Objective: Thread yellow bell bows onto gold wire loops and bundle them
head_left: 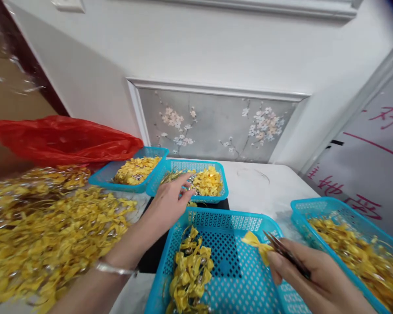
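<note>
My left hand [172, 198], with a silvery bracelet on its wrist, reaches over the near edge of a small blue basket [225, 192]. Its fingers are apart, close to yellow ribbon pieces [209, 181] and small silvery bits in there. My right hand [301, 270] is closed around pointed metal tweezers [286, 252]. A yellow ribbon bow [257, 243] is pinched at its fingertips, beside the tweezer tips. Below both hands lies a larger blue basket [249, 285], with a bunch of yellow ribbon flowers [191, 274] along its left side.
Many yellow ribbon strands [62, 235] are heaped on the left of the table. Behind them sits a red plastic bag [65, 139] by another blue basket [118, 185]. A further filled basket [330, 203] stands at right. A white wall [216, 48] rises behind the table.
</note>
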`<state>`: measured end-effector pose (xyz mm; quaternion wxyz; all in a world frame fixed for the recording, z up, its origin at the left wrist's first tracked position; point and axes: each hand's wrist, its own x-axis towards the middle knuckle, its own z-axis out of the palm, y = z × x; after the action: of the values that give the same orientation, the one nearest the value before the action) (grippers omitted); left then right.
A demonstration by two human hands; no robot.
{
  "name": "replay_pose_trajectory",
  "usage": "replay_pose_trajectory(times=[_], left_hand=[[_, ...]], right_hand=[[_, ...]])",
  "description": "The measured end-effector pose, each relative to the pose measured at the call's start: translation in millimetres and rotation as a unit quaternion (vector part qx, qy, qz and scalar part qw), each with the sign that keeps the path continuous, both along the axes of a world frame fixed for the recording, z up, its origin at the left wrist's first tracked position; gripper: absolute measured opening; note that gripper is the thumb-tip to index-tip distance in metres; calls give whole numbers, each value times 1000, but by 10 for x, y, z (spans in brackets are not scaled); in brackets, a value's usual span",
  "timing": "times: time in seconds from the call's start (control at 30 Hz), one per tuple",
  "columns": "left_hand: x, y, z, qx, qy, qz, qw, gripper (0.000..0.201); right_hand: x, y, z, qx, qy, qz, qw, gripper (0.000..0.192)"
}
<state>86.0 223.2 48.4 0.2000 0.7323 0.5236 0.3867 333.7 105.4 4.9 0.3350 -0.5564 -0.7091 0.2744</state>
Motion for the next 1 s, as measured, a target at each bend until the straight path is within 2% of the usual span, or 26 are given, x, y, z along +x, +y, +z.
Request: replay_pose_trajectory(times=[0.1,0.17,0.23,0.27,0.33,0.4,0.47,0.6,0.73,0.8,0.93,1.0], left_hand=[[110,-282,6,-77,-41,-84,993,34],[146,-497,12,-220,-151,-144,953,31],[145,-664,10,-318,-230,-165,905,25],[129,-723,4,-354,-257,-174,882,23],[63,-796,-20,-390,-301,-166,854,20],[-40,-833,-55,-385,-337,-138,848,19],[-163,-857,-94,-369,-359,-121,848,19],[-409,-908,-167,-344,-354,-127,860,13],[-601,-979,-238,-313,-342,-172,869,7],[-662,-1022,-276,-312,-357,-185,861,7],[-725,-1102,-336,-318,-384,-173,850,14],[-753,-1117,-344,-340,-388,-193,835,20]], right_hand=[[-82,48,96,-41,14,22,999,42],[-184,62,141,-69,33,26,997,43],[-306,65,167,-95,48,35,994,43],[-370,63,176,-101,54,41,993,43],[-497,55,191,-106,74,52,990,38],[-630,42,213,-101,108,46,988,28],[-774,25,245,-101,144,27,984,27],[-1103,-13,307,-112,195,25,974,16],[-1416,-75,256,-111,253,3,961,34],[-1546,-124,172,-126,318,-13,940,40],[-1730,-224,-4,-182,496,-1,849,47],[-1759,-265,-40,-167,530,-20,831,45]])
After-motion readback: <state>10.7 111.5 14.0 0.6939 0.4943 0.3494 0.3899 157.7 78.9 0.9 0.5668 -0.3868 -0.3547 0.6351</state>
